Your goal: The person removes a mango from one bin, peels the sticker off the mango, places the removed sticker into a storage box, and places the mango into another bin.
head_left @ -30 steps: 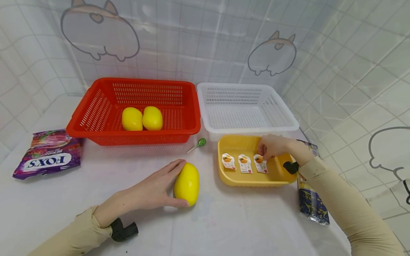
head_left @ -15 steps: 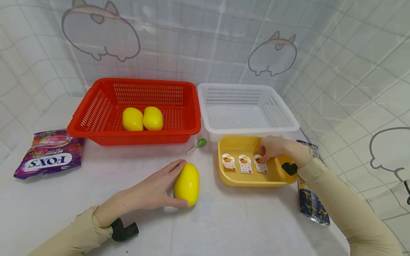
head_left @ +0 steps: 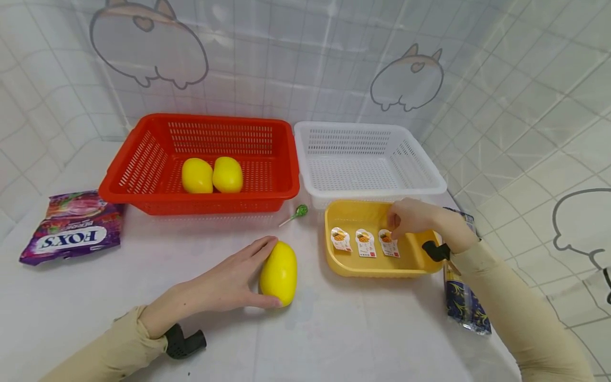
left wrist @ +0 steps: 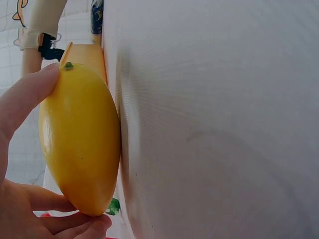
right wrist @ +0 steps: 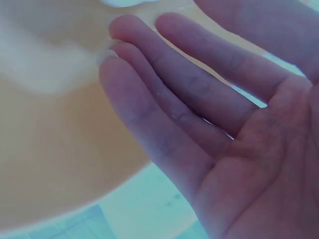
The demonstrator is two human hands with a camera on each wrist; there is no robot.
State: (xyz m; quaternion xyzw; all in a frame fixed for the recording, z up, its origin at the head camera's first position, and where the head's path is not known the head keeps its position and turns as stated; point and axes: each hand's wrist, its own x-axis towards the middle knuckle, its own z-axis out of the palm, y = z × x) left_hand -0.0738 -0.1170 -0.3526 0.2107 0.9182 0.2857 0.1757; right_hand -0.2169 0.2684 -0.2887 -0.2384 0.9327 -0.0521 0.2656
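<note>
A yellow mango [head_left: 279,273] with a small green stem end stands on the white cloth. My left hand [head_left: 221,281] grips it, thumb at one end and fingers at the other, also visible in the left wrist view around the mango [left wrist: 82,134]. My right hand [head_left: 417,217] reaches into a yellow tray [head_left: 382,273], its fingertips at the upper edge of the rightmost fruit-picture sticker [head_left: 389,248]. In the right wrist view the fingers [right wrist: 134,104] are lightly bent, and no held thing shows. Two more stickers, one in the middle [head_left: 365,244] and one at left [head_left: 341,240], lie in the tray.
Behind stand a red basket [head_left: 205,198] with two yellow mangoes [head_left: 212,175] and a white basket [head_left: 377,192]. A green lollipop [head_left: 300,210] lies between them and the mango. A purple FOX'S bag [head_left: 73,228] is at left, a dark blue packet [head_left: 465,305] under the right forearm.
My right hand's fingers shift slightly over the rightmost sticker. The left hand and mango keep their place; the head view tilts a little.
</note>
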